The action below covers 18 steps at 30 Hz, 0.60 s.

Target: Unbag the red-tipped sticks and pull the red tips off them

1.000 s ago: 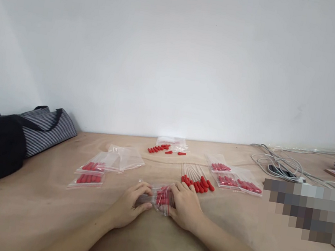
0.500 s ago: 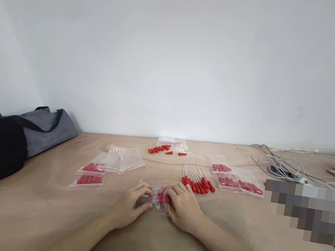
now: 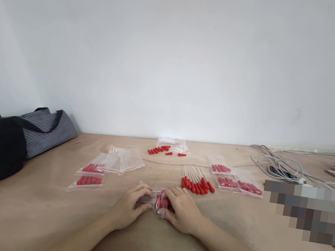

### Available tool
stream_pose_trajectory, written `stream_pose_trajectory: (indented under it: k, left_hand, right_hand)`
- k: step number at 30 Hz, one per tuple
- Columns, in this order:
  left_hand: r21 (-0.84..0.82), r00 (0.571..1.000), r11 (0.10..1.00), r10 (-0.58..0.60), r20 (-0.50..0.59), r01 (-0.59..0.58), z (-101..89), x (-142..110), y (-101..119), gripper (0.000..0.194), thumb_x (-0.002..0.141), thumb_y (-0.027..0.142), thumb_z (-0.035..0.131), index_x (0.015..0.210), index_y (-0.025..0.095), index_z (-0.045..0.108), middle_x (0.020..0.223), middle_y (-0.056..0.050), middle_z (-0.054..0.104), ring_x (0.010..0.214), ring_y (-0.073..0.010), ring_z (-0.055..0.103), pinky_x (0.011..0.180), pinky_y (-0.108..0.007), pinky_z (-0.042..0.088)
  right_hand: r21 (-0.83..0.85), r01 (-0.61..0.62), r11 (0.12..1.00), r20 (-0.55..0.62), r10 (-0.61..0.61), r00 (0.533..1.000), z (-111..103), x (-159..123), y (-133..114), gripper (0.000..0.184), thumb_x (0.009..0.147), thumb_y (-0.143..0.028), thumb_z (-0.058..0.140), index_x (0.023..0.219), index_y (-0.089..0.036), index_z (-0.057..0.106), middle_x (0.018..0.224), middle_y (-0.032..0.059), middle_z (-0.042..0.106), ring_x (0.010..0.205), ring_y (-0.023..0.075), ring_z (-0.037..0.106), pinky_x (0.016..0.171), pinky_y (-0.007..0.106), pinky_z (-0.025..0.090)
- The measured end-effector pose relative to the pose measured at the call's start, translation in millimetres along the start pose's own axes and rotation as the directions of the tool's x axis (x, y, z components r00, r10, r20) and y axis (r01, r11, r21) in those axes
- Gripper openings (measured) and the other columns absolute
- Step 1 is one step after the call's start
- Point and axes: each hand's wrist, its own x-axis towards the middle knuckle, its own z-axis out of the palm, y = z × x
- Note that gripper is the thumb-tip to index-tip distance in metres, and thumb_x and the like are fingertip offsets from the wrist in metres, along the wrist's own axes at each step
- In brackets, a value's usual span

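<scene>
So I've got the clear zip bag (image 3: pixel 158 212) lying right between my two hands, its long axis running roughly sideways from one set of fingers to the other. My left hand (image 3: pixel 127 208) has thumb and fingers curled around the clear end; my right hand (image 3: pixel 187 213) is grasping the end with the red rubber bulbs (image 3: pixel 162 201), so that hand's fingers are nearer the bulbs, tbh partly covering them. The plastic looks crinkly and shiny, bulbs bunched together; can't tell how many, or whether the seal's closed. Just beyond my right fingers there's a loose fan of red-bulbed droppers (image 3: pixel 198 186).
</scene>
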Motion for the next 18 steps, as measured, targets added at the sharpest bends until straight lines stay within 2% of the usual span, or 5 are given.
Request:
stream_pose_trajectory:
  k: [5,10,18]
  left_hand:
    - [-0.002,1.0,1.0,-0.007,-0.006,0.007,-0.7,0,0,0.01,0.076,0.023,0.05,0.084,0.019,0.054,0.096,-0.004,0.056,0.091,-0.0176,0.052,0.082,-0.031,0.041]
    - [-0.02,0.999,0.999,-0.037,-0.021,0.036,-0.7,0,-3,0.015,0.078,0.017,0.046,0.09,0.02,0.054,0.094,-0.002,0.058,0.09,-0.0162,0.053,0.081,-0.029,0.041]
    - [-0.004,0.995,0.996,-0.084,-0.045,0.084,0.2,1,-8,0.017,0.078,0.017,0.044,0.089,0.02,0.057,0.092,-0.002,0.061,0.089,-0.0164,0.055,0.081,-0.029,0.042]
  right_hand:
    - [0.033,0.028,0.999,-0.115,-0.024,0.993,7,1,1,0.014,0.072,-0.026,0.053,0.083,-0.018,0.053,0.083,0.0029,0.06,0.079,0.0164,0.05,0.07,0.028,0.031]
    - [0.247,0.009,0.969,-0.255,0.057,0.965,8,-1,9,0.008,0.067,-0.023,0.054,0.072,-0.019,0.052,0.065,-0.003,0.053,0.056,0.0081,0.044,0.053,0.019,0.029]
    - [0.301,0.009,0.953,-0.19,0.051,0.98,1,-5,15,0.012,0.06,-0.016,0.054,0.07,-0.018,0.049,0.068,-0.003,0.05,0.059,0.0087,0.045,0.054,0.019,0.032]
